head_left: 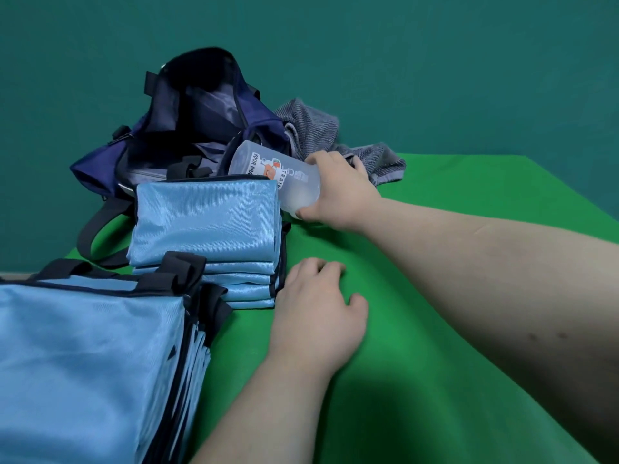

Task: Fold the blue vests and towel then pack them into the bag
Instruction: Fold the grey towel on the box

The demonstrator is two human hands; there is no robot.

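A dark blue bag (197, 128) stands open at the back left of the green table. In front of it lies a stack of folded light-blue vests (207, 229). A second, larger pile of blue vests (83, 363) fills the near left corner. A crumpled grey towel (321, 135) lies behind and right of the bag. My right hand (338, 192) grips the base of a translucent plastic bottle (268, 169), which is tilted with its top toward the bag's opening. Beside the folded stack, my left hand (318, 313) rests on the cloth with relaxed fingers, holding nothing.
A green cloth (469, 296) covers the table, whose far edge runs just behind the towel and whose right edge slants away. A teal wall stands behind. The bag's dark strap (90, 236) loops over the table's left edge.
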